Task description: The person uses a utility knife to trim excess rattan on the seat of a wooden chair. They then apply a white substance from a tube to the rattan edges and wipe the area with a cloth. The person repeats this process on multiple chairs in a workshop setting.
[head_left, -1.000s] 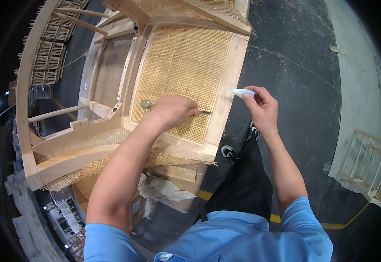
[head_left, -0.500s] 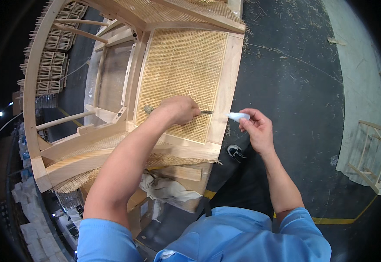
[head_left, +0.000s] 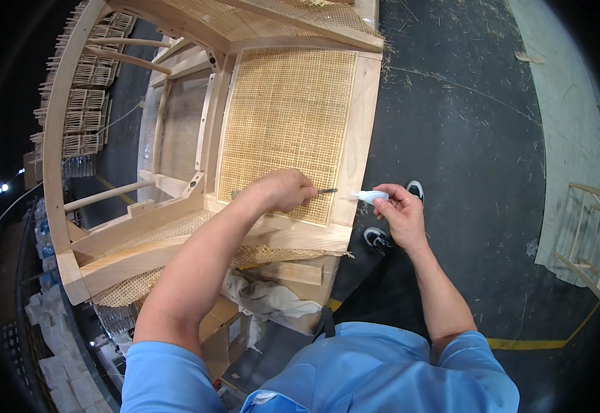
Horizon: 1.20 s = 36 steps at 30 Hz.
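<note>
My left hand is closed around a slim tool with a dark flat tip, and its other end is mostly hidden behind my wrist. The tip hovers over or touches the right edge of the woven cane panel; I cannot tell which. Between thumb and fingers, my right hand pinches a small white squeeze bottle. Its nozzle points left, just over the right rail of the wooden chair frame around the panel. The chair lies tipped, its legs toward the left.
Loose cane webbing hangs along the near edge. Below it are a pale crumpled cloth and a cardboard box. Cane scraps litter the dark floor. Another wooden frame stands at far right; stacked wooden parts are at far left.
Both hands have shifted slightly nearer my body, still holding the tool and the bottle. The bottle's nozzle has come a little left over the rail. A second shoe shows beside my right hand.
</note>
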{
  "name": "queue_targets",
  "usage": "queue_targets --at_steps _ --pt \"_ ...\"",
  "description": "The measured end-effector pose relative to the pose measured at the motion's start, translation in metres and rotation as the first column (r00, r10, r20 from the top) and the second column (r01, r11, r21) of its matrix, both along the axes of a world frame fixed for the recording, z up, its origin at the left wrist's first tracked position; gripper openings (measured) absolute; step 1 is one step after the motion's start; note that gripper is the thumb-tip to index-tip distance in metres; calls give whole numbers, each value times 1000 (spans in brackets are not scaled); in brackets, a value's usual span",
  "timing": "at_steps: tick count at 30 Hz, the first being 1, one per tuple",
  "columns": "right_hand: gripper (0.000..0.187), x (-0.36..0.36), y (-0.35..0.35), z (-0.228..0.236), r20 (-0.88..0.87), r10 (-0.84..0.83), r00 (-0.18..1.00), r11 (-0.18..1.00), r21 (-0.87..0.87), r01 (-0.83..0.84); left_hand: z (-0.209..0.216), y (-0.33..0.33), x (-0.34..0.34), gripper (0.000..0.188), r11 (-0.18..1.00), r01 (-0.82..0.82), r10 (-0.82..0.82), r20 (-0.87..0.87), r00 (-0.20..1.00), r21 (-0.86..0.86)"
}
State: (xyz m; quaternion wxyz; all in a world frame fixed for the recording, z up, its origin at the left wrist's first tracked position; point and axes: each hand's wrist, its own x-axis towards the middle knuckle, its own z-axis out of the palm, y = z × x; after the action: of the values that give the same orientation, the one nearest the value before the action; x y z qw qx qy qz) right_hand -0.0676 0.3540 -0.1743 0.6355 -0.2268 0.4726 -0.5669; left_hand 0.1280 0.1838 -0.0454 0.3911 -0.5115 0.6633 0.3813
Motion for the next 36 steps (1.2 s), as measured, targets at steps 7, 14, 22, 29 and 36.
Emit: queue_targets --at_steps 7,14,22,29,36 --pt "23 1 2 1 43 4 999 1000 -13 -4 5 7 3 36 998 -11 7 55 998 66" --pt "23 -3 8 1 54 26 998 999 -26 -25 2 12 10 38 995 -14 6 79 997 100" --pt "23 -2 8 0 84 42 996 999 -32 -39 -2 21 23 38 998 3 -5 33 999 68" --pt "22 5 3 -2 100 60 993 997 -52 -55 3 26 16 36 988 105 -101 37 994 -109" --pt "22 1 1 -4 57 89 994 996 -33 -87 11 14 4 37 959 257 -243 117 963 -121"
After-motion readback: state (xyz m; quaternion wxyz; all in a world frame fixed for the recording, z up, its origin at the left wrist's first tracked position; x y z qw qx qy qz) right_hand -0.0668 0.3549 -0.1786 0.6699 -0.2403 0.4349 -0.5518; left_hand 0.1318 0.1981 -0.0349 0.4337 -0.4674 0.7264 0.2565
